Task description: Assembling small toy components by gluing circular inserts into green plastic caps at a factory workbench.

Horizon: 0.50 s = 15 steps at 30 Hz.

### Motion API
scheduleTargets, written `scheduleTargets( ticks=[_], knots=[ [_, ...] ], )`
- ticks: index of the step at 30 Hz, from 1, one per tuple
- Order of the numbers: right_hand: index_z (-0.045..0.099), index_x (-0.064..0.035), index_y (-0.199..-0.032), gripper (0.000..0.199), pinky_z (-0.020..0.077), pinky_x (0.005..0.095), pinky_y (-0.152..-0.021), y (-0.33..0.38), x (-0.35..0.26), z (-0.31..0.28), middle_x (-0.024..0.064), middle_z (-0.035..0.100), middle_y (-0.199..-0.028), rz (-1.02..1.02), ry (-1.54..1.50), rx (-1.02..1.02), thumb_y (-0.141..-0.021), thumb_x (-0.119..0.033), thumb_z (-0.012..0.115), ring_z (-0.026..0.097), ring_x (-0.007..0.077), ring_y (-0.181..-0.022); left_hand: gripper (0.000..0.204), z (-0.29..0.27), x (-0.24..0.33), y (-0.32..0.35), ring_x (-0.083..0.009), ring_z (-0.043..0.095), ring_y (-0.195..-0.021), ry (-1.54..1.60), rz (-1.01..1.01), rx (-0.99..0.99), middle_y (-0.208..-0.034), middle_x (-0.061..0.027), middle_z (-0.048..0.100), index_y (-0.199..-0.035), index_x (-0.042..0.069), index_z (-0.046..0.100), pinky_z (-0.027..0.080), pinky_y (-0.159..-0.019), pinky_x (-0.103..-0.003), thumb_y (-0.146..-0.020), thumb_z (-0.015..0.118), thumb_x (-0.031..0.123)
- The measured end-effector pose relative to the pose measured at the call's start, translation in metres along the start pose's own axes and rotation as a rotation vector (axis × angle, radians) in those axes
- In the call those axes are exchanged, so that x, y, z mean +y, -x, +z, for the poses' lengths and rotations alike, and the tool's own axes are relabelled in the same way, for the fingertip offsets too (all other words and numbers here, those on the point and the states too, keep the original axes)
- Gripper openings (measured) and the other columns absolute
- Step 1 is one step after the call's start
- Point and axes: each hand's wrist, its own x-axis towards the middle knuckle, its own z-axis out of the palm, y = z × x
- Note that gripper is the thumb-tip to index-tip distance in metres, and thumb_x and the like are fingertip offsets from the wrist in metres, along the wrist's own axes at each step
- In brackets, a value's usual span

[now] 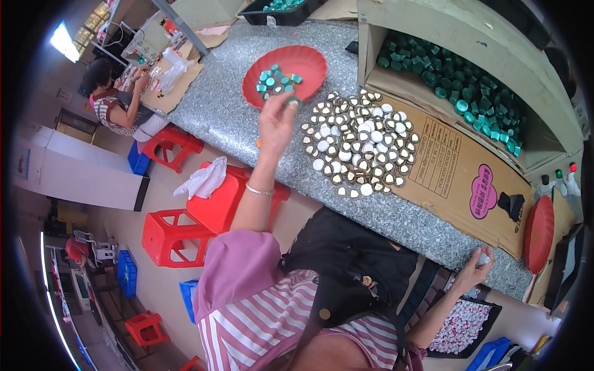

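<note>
My left hand (pixel 276 127) reaches over the near rim of a round red tray (pixel 318 65). Between its fingers is a small green cap (pixel 294 102). Several more green caps (pixel 270 80) lie in that tray. To its right spreads a heap of small round discs (pixel 365 145), some white and some pale with dark rims, on the speckled counter. At the counter's front edge on the right, my right hand (pixel 475 269) is curled around a small whitish piece (pixel 484 257); its exact kind is unclear.
A shelf box (pixel 526 145) full of dark green caps (pixel 445 77) stands behind a flat cardboard sheet (pixel 433 148). A red tray (pixel 539 235) leans at far right. Below is a black crate (pixel 495 321) of small pieces. Red stools (pixel 176 238) stand left; another person (pixel 117 102) sits farther off.
</note>
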Motion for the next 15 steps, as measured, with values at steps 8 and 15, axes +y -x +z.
scheduleTargets(
  ticks=[8,15],
  knots=[
    [0.045,0.0008,-0.112,0.028,0.0462,0.0306,-0.087,0.005,-0.016,0.026,0.0156,0.056,-0.109,-0.068,-0.32,0.073,-0.091,-0.015,0.054,0.055,0.0196,-0.101,0.032,-0.016,-0.011,-0.032,-0.031,0.053,-0.095,-0.63,0.308,0.231,-0.098,-0.0134,0.06,-0.103,0.0,0.059,0.039,-0.089,-0.039,-0.072,0.066,0.004],
    [0.044,0.0001,-0.112,0.026,0.0474,0.0334,-0.086,0.012,-0.036,0.04,0.0167,0.054,-0.113,0.015,-0.369,-0.008,-0.091,-0.012,0.053,0.055,0.0225,-0.103,0.011,0.053,0.022,0.032,-0.0284,0.054,-0.081,-0.296,0.196,-0.406,-0.08,-0.0103,0.057,-0.081,0.004,0.062,0.043,-0.074,-0.037,-0.072,0.067,0.008]
  ],
)
